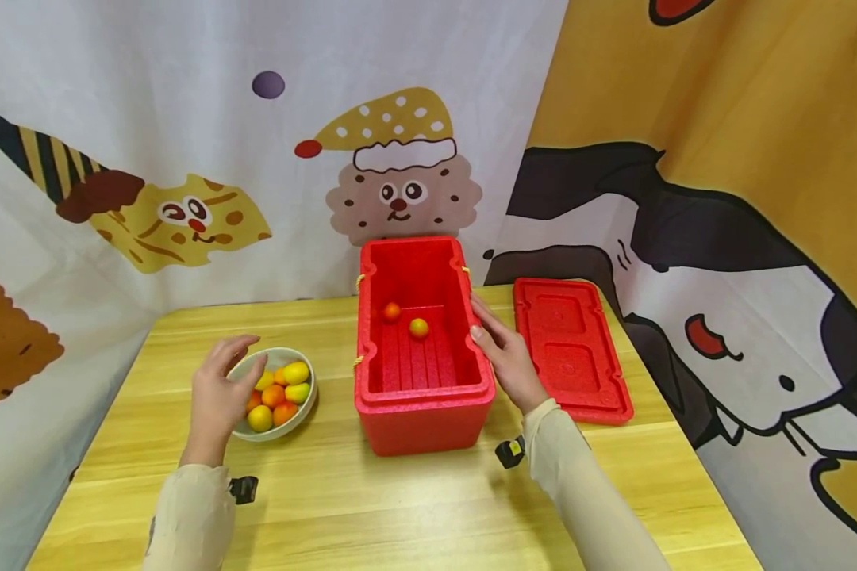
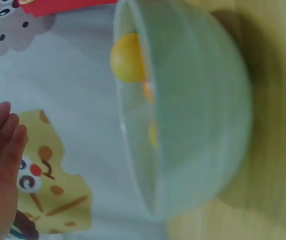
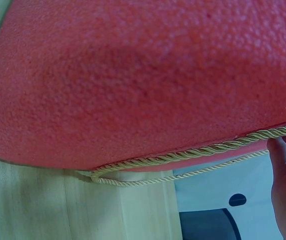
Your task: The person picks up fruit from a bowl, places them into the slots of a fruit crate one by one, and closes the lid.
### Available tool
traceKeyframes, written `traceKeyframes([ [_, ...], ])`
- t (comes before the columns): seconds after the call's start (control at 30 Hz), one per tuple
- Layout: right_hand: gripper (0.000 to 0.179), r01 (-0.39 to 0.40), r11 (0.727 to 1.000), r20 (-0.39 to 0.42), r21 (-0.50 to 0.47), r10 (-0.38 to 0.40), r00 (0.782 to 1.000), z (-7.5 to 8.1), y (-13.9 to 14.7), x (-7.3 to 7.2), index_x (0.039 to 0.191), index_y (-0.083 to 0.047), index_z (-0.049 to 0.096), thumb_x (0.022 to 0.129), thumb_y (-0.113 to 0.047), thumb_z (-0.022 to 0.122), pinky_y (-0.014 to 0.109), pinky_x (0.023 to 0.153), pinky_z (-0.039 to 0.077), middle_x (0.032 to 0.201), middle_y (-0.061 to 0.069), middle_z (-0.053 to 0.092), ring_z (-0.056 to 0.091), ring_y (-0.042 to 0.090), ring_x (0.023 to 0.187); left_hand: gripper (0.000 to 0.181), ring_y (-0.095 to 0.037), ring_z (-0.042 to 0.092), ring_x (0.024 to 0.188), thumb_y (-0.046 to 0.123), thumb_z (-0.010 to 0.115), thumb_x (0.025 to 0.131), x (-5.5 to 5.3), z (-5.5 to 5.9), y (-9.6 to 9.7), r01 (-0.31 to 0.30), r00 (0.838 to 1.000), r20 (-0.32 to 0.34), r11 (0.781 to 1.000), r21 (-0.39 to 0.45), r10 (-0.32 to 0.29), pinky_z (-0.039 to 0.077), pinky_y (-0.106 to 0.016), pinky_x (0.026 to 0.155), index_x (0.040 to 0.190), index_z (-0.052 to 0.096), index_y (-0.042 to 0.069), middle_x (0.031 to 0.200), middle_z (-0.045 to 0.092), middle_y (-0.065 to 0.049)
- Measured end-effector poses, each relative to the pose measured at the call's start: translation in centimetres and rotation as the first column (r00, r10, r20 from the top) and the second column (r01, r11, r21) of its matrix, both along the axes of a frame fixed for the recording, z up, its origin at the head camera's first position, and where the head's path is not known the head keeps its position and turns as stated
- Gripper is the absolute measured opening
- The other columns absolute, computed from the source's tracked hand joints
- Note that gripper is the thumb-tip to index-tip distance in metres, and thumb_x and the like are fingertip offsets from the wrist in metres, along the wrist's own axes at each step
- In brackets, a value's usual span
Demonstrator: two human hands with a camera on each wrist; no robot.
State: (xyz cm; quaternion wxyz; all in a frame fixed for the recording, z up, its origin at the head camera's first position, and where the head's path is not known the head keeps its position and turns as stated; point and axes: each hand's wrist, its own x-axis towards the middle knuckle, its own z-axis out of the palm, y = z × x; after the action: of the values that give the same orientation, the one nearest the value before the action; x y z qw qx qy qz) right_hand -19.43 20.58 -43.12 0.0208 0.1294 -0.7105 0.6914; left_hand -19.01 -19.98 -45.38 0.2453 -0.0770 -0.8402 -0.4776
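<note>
My left hand point(image 1: 217, 388) hovers at the left rim of a pale green bowl point(image 1: 313, 396), thumb and fingers apart with nothing seen between them. Several small yellow and orange fruits point(image 1: 274, 395) lie in the bowl. In the left wrist view, the extended fingers point(image 2: 5, 145) are beside the bowl's mouth. My right hand point(image 1: 510, 361) holds the right wall of an open red box point(image 1: 428, 424), thumb on the rim and fingers along the outside. Inside the box lie an orange-red fruit point(image 1: 391, 312) and a yellow-orange fruit point(image 1: 419, 328).
A red lid point(image 1: 571, 349) lies flat on the wooden table point(image 1: 400, 515), right of the box. A twisted golden rope point(image 3: 193, 154) runs along the box's side. Behind the table hangs a printed curtain point(image 1: 257, 159).
</note>
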Motion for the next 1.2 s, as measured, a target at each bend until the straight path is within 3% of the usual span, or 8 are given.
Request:
traceKeyframes([
  [0.1, 0.049, 0.000, 1.000, -0.003, -0.003, 0.000, 1.000, 0.1, 0.0, 0.1, 0.149, -0.005, 0.041, 0.102, -0.011, 0.053, 0.032, 0.100, 0.045, 0.157, 0.004, 0.032, 0.029, 0.015, 0.142, 0.033, -0.010, 0.056, 0.106, -0.010, 0.074, 0.082, -0.2, -1.9, -0.8, 0.015, 0.998, 0.056, 0.999, -0.039, -0.013, 0.044, -0.014, 0.095, 0.114, 0.067, -0.004, 0.114, 0.062, -0.015],
  [0.23, 0.049, 0.002, 1.000, -0.009, 0.004, -0.002, 1.000, 0.2, 0.0, 0.2, 0.149, -0.004, 0.040, 0.102, -0.013, 0.054, 0.032, 0.099, 0.046, 0.157, 0.005, 0.032, 0.029, 0.015, 0.142, 0.038, -0.034, 0.057, 0.113, -0.007, 0.075, 0.082, 0.0, -3.5, -1.2, 0.058, 0.989, 0.141, 0.993, -0.107, -0.043, 0.045, -0.021, 0.097, 0.118, 0.064, -0.004, 0.118, 0.060, -0.017],
  [0.3, 0.049, 0.003, 1.000, -0.008, 0.008, -0.003, 1.000, 0.3, 0.0, 0.2, 0.149, -0.004, 0.040, 0.102, -0.014, 0.054, 0.032, 0.099, 0.046, 0.157, 0.005, 0.032, 0.028, 0.016, 0.142, 0.040, -0.039, 0.056, 0.114, -0.005, 0.076, 0.083, -0.1, -4.3, -1.2, 0.080, 0.983, 0.174, 0.988, -0.135, -0.056, 0.045, -0.024, 0.097, 0.120, 0.063, -0.004, 0.119, 0.058, -0.019],
  [0.43, 0.050, 0.002, 1.000, 0.004, 0.005, -0.002, 1.000, 0.3, 0.0, 0.2, 0.149, -0.005, 0.040, 0.102, -0.014, 0.054, 0.032, 0.099, 0.047, 0.157, 0.004, 0.032, 0.028, 0.016, 0.142, 0.042, -0.043, 0.056, 0.112, -0.007, 0.077, 0.080, -0.5, -5.6, -1.1, 0.114, 0.981, 0.174, 0.984, -0.139, -0.089, 0.044, -0.032, 0.097, 0.120, 0.062, -0.009, 0.118, 0.058, -0.023],
  [0.57, 0.049, 0.000, 1.000, 0.008, -0.001, 0.000, 1.000, 0.3, -0.1, 0.2, 0.149, -0.005, 0.040, 0.102, -0.013, 0.053, 0.032, 0.099, 0.046, 0.157, 0.004, 0.032, 0.027, 0.017, 0.143, 0.043, -0.044, 0.057, 0.109, -0.010, 0.078, 0.078, -1.0, -6.1, -0.8, 0.128, 0.980, 0.171, 0.982, -0.137, -0.104, 0.045, -0.043, 0.094, 0.118, 0.061, -0.013, 0.116, 0.058, -0.027],
  [0.77, 0.049, 0.006, 1.000, 0.014, -0.006, -0.006, 1.000, 0.3, -0.1, 0.1, 0.149, -0.005, 0.041, 0.102, -0.011, 0.053, 0.031, 0.099, 0.046, 0.157, 0.003, 0.033, 0.028, 0.016, 0.142, 0.047, -0.047, 0.055, 0.114, -0.001, 0.075, 0.085, -1.6, -6.3, -0.3, 0.160, 0.949, 0.295, 0.975, -0.156, -0.109, 0.046, -0.053, 0.095, 0.126, 0.056, -0.012, 0.122, 0.053, -0.028],
  [0.87, 0.049, 0.005, 1.000, 0.013, -0.007, -0.005, 1.000, 0.2, -0.1, 0.1, 0.149, -0.005, 0.041, 0.102, -0.011, 0.053, 0.031, 0.099, 0.046, 0.157, 0.003, 0.033, 0.028, 0.016, 0.142, 0.046, -0.046, 0.056, 0.112, 0.002, 0.075, 0.086, -1.8, -6.6, -0.2, 0.164, 0.943, 0.315, 0.971, -0.175, -0.103, 0.048, -0.055, 0.093, 0.126, 0.056, -0.010, 0.120, 0.054, -0.026],
  [1.2, 0.049, -0.001, 1.000, 0.009, -0.025, 0.001, 1.000, -0.1, -0.1, 0.0, 0.149, -0.005, 0.041, 0.102, -0.012, 0.054, 0.031, 0.099, 0.046, 0.157, 0.003, 0.033, 0.029, 0.016, 0.142, 0.037, -0.036, 0.060, 0.092, 0.001, 0.075, 0.085, -2.2, -7.9, 0.1, 0.172, 0.964, 0.241, 0.956, -0.236, -0.114, 0.051, -0.052, 0.080, 0.119, 0.062, -0.004, 0.108, 0.058, -0.019],
])
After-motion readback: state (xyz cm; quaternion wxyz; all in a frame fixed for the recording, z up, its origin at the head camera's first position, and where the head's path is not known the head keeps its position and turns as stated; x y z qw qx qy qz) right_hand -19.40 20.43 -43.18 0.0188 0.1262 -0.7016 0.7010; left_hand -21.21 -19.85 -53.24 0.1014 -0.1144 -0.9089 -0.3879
